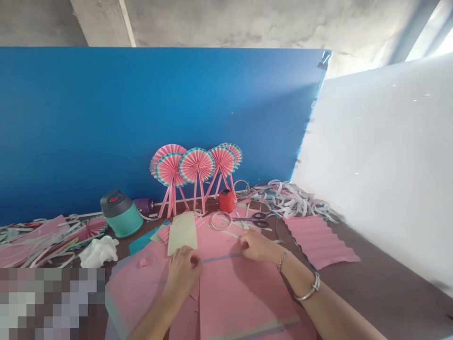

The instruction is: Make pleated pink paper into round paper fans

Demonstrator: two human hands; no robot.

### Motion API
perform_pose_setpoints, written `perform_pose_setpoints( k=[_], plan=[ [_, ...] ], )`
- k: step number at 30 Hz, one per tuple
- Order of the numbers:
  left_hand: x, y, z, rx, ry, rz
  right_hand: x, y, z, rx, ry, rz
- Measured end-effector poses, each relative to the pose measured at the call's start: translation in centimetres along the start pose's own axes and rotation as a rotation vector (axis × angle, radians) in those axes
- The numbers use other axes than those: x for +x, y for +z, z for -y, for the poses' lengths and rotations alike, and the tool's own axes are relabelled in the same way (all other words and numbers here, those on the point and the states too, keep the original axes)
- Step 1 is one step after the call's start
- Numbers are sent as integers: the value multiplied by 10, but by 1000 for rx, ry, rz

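My left hand (183, 272) rests on a pink paper sheet (237, 293), fingers curled and pinching one end of a thin strip (221, 258). Farther right, my right hand (257, 246) has its fingers closed on the other end of that strip. A pale yellow-green paper piece (182, 232) lies just beyond my left hand. Black-handled scissors (256, 219) and a tape ring (221, 220) lie beyond my right hand.
Several pink pleated paper fans (196, 165) on sticks lean against the blue board (106, 123). A teal container (120, 213), a red spool (226, 200), crumpled white paper (99, 251), a pleated pink sheet (318, 238) and heaps of paper strips (293, 198) lie around. A white board (382, 160) stands on the right.
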State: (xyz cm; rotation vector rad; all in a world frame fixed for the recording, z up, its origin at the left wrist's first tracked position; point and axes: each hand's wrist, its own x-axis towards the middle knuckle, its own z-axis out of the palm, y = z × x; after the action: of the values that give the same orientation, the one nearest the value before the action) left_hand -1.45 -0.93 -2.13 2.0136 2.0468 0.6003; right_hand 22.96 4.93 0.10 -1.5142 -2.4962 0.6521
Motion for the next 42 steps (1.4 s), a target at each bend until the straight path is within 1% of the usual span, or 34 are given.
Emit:
perform_pose_setpoints(
  k=[9,16,20,22,23,25,27,29,30,31,33,35,36,38,39,40,42],
  plan=[
    [0,1,-1,-19,4,-4,0,-1,3,-18,16,21],
    [-1,-2,-2,-37,-44,18,0,-1,2,-22,31,17],
    [-1,1,1,-43,-10,7,-2,0,3,-32,23,-2],
    [0,3,4,-68,-3,-9,-3,0,4,-43,13,-18],
    [1,3,5,-92,29,-23,-4,1,4,-46,8,-26],
    [0,2,6,-144,27,-13,-5,3,3,-45,20,-30],
    [-5,-4,2,-177,26,-52,-4,6,1,-43,3,-63],
    [-14,-11,-9,-152,118,-120,-3,8,-2,-39,4,-92],
    [-18,-15,-17,-134,190,-105,-2,10,-3,-37,4,-97],
    [-22,-17,-26,-119,273,-43,-2,11,-4,-33,6,-97],
    [-26,-18,-45,-65,364,140,-2,11,-4,-13,-3,-84],
    [-25,-14,-63,27,385,299,-2,10,-4,17,-4,-67],
    [-23,-10,-71,86,373,348,-3,9,-4,29,0,-60],
    [-20,-1,-81,201,315,390,-4,6,-3,44,-2,-50],
    [-18,4,-84,243,286,392,-4,5,-3,48,-4,-50],
    [-18,8,-86,273,266,385,-5,4,-2,52,-4,-48],
    [-20,16,-85,305,268,362,-6,2,0,60,8,-33]
  ],
)
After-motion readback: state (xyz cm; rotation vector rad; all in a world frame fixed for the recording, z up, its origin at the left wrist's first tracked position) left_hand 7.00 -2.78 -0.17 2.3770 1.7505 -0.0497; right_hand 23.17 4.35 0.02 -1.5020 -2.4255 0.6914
